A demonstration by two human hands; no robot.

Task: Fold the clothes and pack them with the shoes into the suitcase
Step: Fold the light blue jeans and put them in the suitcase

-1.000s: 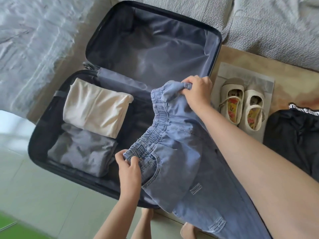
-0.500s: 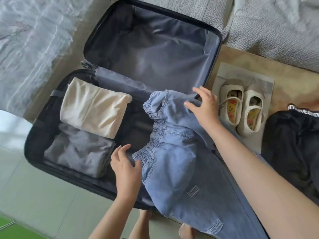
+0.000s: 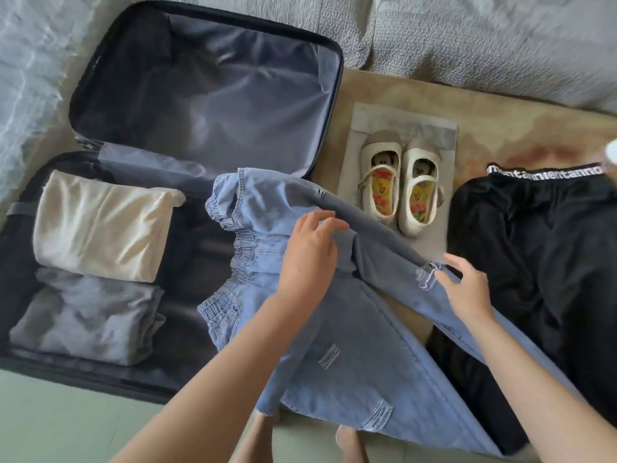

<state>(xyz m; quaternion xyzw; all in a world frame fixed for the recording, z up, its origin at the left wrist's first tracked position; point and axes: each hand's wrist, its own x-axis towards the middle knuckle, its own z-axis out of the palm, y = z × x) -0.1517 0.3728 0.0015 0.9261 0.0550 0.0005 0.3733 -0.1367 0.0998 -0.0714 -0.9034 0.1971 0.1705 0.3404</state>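
- My jeans lie in the middle of the picture. Their long way runs from the upper left down to the lower right.
- The stretchy waist hangs over the open suitcase, in the low half. The legs trail out onto the floor at the bottom right.
- One leg makes a long ridge from the waist down to its frayed end.
- My left hand rests on the jeans near the waist. Its fingers are loose and a little bent. They touch the top of the ridge and grip nothing.
- My right hand is just right of the frayed end. Its fingers are spread and it holds nothing. The thumb is touching or almost touching the frayed edge.
- So the right hand is nearer the leg end, and the left hand is nearer the waist. I think the next fold starts at that leg end.
- The shoes sit just above the ridge, outside the suitcase.
- A cream folded top and a grey folded piece are already packed at the left.
- Black clothes wait on the right.
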